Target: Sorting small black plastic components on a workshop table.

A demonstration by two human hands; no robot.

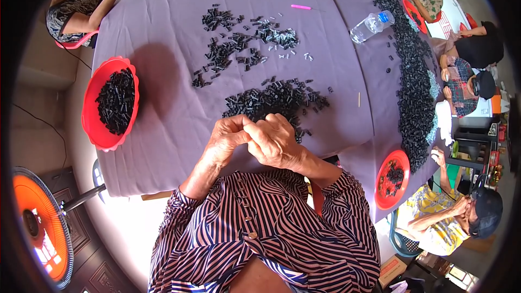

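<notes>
Hands meet at the near edge of the tabletop (173, 130), which is draped in a purple cloth: the left hand (227, 140) and the right hand (274, 142) press together, fingertips pinched inward at the point where they touch, and whatever sits between them is too small to make out. Just beyond the knuckles lies a pile of small black parts (274, 100), its near rim almost touching the hands. Farther off, a looser scatter of black parts (239, 40) spreads across the cloth, mixed with a few pale pieces. To the left a red bowl (93, 125) holds more black parts near the tabletop's edge. A clear plastic bottle (372, 26) lies on its side at far right, beside a long band of black pieces (412, 76). A second red bowl (392, 180) sits near right. Other people sit around the tabletop.
</notes>
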